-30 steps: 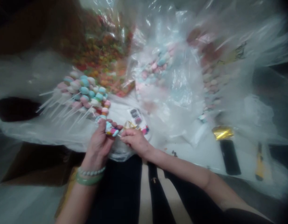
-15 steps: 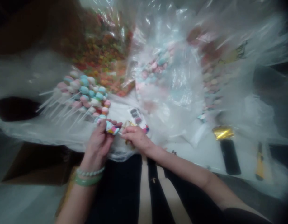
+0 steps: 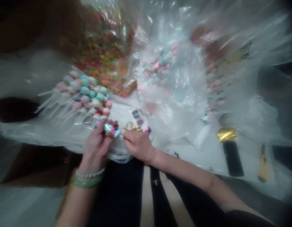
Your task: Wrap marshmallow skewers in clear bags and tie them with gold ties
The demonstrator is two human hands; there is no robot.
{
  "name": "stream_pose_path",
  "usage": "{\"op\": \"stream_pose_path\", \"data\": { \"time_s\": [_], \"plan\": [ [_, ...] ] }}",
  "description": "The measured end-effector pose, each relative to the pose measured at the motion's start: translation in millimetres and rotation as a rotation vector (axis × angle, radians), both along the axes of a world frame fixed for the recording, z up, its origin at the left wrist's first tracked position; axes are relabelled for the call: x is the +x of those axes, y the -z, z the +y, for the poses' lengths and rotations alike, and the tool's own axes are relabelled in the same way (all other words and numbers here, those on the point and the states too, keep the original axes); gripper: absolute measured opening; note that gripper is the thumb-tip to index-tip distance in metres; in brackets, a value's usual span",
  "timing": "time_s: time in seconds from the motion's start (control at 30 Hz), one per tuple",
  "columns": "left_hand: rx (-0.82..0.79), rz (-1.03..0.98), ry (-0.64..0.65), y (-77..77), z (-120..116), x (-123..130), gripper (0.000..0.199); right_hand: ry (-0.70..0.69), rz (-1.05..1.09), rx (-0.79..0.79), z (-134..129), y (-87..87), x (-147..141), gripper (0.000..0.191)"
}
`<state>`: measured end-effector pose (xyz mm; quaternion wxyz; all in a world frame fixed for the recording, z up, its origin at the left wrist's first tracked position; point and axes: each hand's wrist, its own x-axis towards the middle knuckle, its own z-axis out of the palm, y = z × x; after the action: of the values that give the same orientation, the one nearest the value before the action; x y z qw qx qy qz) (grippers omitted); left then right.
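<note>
My left hand (image 3: 99, 138) is closed around a small colourful wrapped candy (image 3: 111, 130), its bright end pointing right. My right hand (image 3: 138, 144) is closed in a fist just to the right of it, at a thin white stick that runs from the candy's end. Gold twist ties (image 3: 132, 126) lie right behind the right fist. Beyond my left hand is a pile of pink, white and blue marshmallow sticks (image 3: 85, 91), their sticks pointing down-left. A printed card or bag (image 3: 137, 116) lies behind the ties.
A clear bag of orange and green gummies (image 3: 108, 63) stands at the back left. Clear bags with pastel candies (image 3: 160, 66) fill the back middle and right. A gold packet (image 3: 226, 134), a black phone (image 3: 233, 159) and a yellow cutter (image 3: 262, 165) lie at the right.
My left hand has shifted slightly left with the candy. My right fingers have curled into a tighter fist, and more of the gold ties shows behind them.
</note>
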<state>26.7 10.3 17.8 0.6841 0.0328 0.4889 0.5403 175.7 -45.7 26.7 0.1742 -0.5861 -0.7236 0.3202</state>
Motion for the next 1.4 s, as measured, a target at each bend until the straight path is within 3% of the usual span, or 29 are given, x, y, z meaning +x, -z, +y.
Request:
{"op": "stream_pose_path", "data": {
  "time_s": [0.17, 0.33, 0.5, 0.73, 0.87, 0.97, 1.07, 1.13, 1.23, 1.33, 1.4],
  "plan": [
    [0.040, -0.030, 0.006, 1.9, -6.3, 12.6, 0.016, -0.036, -0.014, 0.055, -2.1, 1.3, -5.5, 0.014],
    [-0.008, -0.061, 0.050, 5.5, -11.2, 16.3, 0.018, 0.087, 0.113, -0.055, 3.0, 9.8, -5.0, 0.013],
    [-0.023, -0.068, 0.184, 10.5, -16.0, 15.8, 0.017, 0.184, 0.214, -0.126, 8.1, 13.6, -3.4, 0.014],
    [0.023, -0.049, 0.245, 15.0, -22.0, 23.8, 0.030, 0.094, 0.129, -0.014, 10.5, 14.2, 1.3, 0.015],
    [0.060, 0.105, 0.310, 13.1, -21.6, 12.8, 0.039, 0.096, 0.225, -0.082, 9.2, 18.5, 14.5, 0.021],
    [0.085, 0.195, 0.334, 11.7, -22.4, 9.5, 0.046, 0.173, 0.272, -0.102, 6.8, 18.9, 16.9, 0.035],
    [0.070, 0.121, 0.364, 10.2, -24.1, 14.6, 0.046, 0.221, 0.285, -0.085, 6.2, 16.4, 12.8, 0.054],
    [0.049, 0.053, 0.378, 9.6, -25.4, 19.8, 0.041, 0.216, 0.293, -0.056, 7.6, 14.5, 9.6, 0.056],
    [0.024, -0.032, 0.443, 9.6, -26.9, 25.3, 0.025, 0.197, 0.297, -0.021, 10.7, 13.3, 7.4, 0.047],
    [0.006, -0.124, 0.510, 9.0, -28.0, 26.6, 0.037, 0.154, 0.302, 0.011, 12.1, 14.4, 8.1, 0.037],
    [0.001, -0.151, 0.470, 7.0, -28.5, 26.3, 0.029, 0.129, 0.316, 0.044, 11.7, 16.2, 9.3, 0.036]
  ]
}}
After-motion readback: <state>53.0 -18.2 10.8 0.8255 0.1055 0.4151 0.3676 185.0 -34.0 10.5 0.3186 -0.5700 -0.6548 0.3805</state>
